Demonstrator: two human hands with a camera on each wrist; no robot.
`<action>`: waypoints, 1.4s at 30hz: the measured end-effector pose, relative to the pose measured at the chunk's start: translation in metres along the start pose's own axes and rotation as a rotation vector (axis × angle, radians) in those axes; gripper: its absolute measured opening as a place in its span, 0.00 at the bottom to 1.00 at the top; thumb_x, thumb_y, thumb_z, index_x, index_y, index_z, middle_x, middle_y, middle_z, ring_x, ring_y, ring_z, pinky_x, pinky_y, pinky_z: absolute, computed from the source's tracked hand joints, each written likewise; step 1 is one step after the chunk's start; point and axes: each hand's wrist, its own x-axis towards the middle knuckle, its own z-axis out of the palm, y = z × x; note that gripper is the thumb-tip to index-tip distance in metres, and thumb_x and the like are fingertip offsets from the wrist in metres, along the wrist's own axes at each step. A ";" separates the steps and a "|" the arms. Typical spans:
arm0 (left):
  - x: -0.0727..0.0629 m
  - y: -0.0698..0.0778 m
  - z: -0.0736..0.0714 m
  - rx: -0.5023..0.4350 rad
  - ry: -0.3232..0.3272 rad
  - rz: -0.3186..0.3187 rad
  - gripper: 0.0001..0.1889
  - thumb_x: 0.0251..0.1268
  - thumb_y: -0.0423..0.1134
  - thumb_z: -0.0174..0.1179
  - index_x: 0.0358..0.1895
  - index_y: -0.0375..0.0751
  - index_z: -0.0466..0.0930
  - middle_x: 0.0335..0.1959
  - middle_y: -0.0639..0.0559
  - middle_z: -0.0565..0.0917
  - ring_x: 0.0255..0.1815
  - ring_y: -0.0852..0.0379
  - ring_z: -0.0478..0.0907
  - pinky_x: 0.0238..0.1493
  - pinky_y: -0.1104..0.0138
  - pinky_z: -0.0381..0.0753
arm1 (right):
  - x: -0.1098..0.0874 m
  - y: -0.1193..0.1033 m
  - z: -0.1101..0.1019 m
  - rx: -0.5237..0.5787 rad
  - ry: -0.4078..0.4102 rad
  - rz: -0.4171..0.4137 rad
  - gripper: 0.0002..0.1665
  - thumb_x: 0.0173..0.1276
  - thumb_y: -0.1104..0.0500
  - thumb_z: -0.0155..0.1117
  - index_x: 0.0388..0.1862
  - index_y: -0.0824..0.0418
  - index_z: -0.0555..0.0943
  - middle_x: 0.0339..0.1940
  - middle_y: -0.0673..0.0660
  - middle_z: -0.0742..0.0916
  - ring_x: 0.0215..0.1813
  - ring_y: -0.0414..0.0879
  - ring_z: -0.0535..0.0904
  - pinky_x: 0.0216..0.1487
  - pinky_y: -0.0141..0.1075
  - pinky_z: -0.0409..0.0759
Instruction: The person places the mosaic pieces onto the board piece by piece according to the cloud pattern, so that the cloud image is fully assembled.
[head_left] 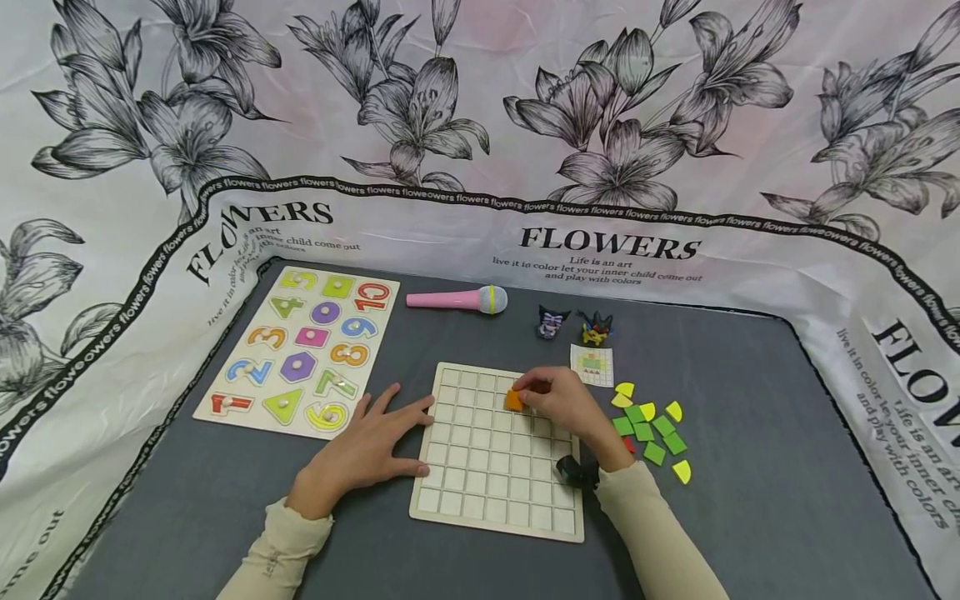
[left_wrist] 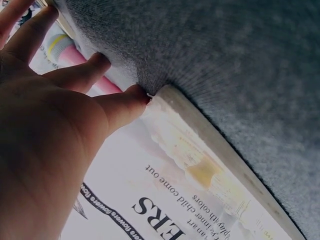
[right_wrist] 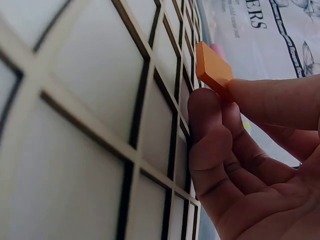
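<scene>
My right hand [head_left: 558, 404] pinches an orange square tile [head_left: 513, 401] over the upper part of a pale wooden grid board [head_left: 487, 483]. In the right wrist view the orange tile [right_wrist: 214, 69] sticks out between thumb and fingers, tilted, close by the board's ridges [right_wrist: 135, 155]. Fingers spread, my left hand [head_left: 367, 450] lies at the board's left edge, thumb and index fingertip right at the rim. The left wrist view has the left hand [left_wrist: 55, 115] with its fingers stretched out and the number puzzle's edge [left_wrist: 225, 150] beyond.
Green squares [head_left: 654, 453] and yellow quarter-round tiles [head_left: 682, 472] lie scattered right of the board, with a red piece [head_left: 628, 445] partly hidden. A pattern card [head_left: 592, 365], two small figures [head_left: 551, 322], a pink toy microphone [head_left: 450, 300] and a number puzzle [head_left: 258, 342] stand farther back.
</scene>
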 end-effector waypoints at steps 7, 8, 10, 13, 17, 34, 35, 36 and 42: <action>0.000 0.001 -0.002 -0.004 -0.004 -0.006 0.33 0.64 0.53 0.78 0.70 0.49 0.81 0.82 0.52 0.68 0.85 0.28 0.48 0.76 0.25 0.42 | 0.001 -0.002 0.008 -0.027 0.022 -0.015 0.06 0.74 0.69 0.69 0.43 0.64 0.91 0.41 0.55 0.91 0.40 0.46 0.84 0.43 0.41 0.83; 0.000 0.001 -0.002 -0.003 -0.004 -0.006 0.33 0.63 0.53 0.78 0.70 0.49 0.81 0.82 0.52 0.69 0.85 0.28 0.48 0.76 0.25 0.42 | 0.002 -0.002 0.010 -0.036 0.027 -0.020 0.06 0.73 0.69 0.69 0.43 0.63 0.91 0.41 0.54 0.91 0.40 0.46 0.84 0.43 0.41 0.82; 0.000 0.001 -0.001 -0.001 -0.003 -0.009 0.34 0.63 0.54 0.78 0.71 0.50 0.80 0.82 0.52 0.69 0.85 0.28 0.48 0.76 0.25 0.42 | 0.003 -0.003 0.013 -0.053 0.035 -0.029 0.06 0.73 0.68 0.70 0.42 0.63 0.91 0.40 0.54 0.91 0.39 0.46 0.83 0.43 0.41 0.82; 0.001 0.001 -0.001 -0.002 -0.005 -0.014 0.36 0.63 0.54 0.78 0.73 0.50 0.79 0.81 0.52 0.70 0.86 0.29 0.48 0.76 0.26 0.41 | 0.006 -0.004 0.017 -0.090 0.035 -0.044 0.05 0.73 0.68 0.70 0.42 0.64 0.91 0.39 0.54 0.90 0.38 0.45 0.82 0.42 0.40 0.82; 0.002 0.000 -0.001 -0.002 -0.006 -0.015 0.36 0.64 0.55 0.78 0.74 0.50 0.79 0.81 0.52 0.71 0.85 0.28 0.48 0.76 0.25 0.41 | 0.008 -0.006 0.019 -0.133 0.020 -0.053 0.05 0.73 0.69 0.69 0.41 0.64 0.90 0.37 0.53 0.89 0.37 0.45 0.81 0.42 0.41 0.81; 0.003 0.000 0.000 0.001 0.006 -0.006 0.42 0.63 0.55 0.78 0.78 0.48 0.74 0.76 0.52 0.77 0.85 0.28 0.49 0.75 0.24 0.42 | 0.011 -0.009 0.015 -0.273 -0.039 -0.121 0.02 0.73 0.67 0.71 0.38 0.63 0.87 0.34 0.52 0.84 0.36 0.44 0.79 0.39 0.41 0.80; 0.003 0.000 0.000 0.003 0.006 -0.008 0.42 0.63 0.55 0.78 0.78 0.48 0.74 0.76 0.52 0.77 0.85 0.28 0.49 0.75 0.24 0.42 | 0.009 -0.008 0.013 -0.250 -0.035 -0.119 0.01 0.73 0.67 0.71 0.39 0.63 0.87 0.35 0.52 0.85 0.36 0.44 0.79 0.39 0.41 0.80; 0.002 0.000 0.000 0.004 0.007 -0.008 0.41 0.62 0.55 0.78 0.78 0.48 0.74 0.77 0.52 0.76 0.85 0.28 0.49 0.75 0.24 0.42 | 0.007 -0.008 0.012 -0.223 -0.027 -0.113 0.01 0.74 0.66 0.71 0.40 0.64 0.88 0.36 0.52 0.85 0.37 0.45 0.80 0.40 0.41 0.80; 0.002 0.002 -0.001 -0.001 0.004 -0.013 0.42 0.62 0.55 0.78 0.78 0.48 0.74 0.77 0.51 0.76 0.85 0.28 0.49 0.75 0.24 0.42 | -0.010 0.004 -0.008 -0.112 0.057 -0.095 0.07 0.76 0.66 0.68 0.49 0.66 0.88 0.43 0.56 0.88 0.43 0.50 0.85 0.46 0.46 0.84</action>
